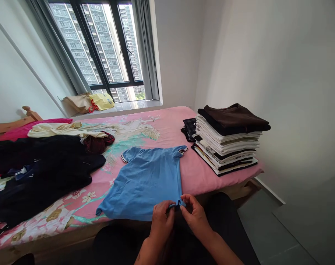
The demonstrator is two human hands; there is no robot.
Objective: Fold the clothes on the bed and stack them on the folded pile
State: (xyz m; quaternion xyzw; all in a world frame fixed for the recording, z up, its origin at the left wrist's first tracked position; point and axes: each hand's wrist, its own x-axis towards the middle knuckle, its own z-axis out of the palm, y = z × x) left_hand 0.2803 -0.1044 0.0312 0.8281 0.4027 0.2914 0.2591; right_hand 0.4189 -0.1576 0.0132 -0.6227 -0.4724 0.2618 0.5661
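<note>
A light blue short-sleeved shirt (148, 180) lies spread on the bed, its sleeves toward the window and its hem at the bed's near edge. Dark and white bands trim the sleeve ends. At the hem's right corner, my left hand (163, 215) pinches the cloth between thumb and fingers. Just beside it, my right hand (193, 213) grips the same corner, where the fabric is bunched in a small fold. Both hands are closed and almost touching.
A tall stack of folded clothes (228, 140) stands right of the shirt. Loose dark clothes (46, 173) heap on the left of the pink flowered bedsheet (170, 125). Paper and yellow bags (101, 101) rest on the windowsill. My knees are against the bed's near edge.
</note>
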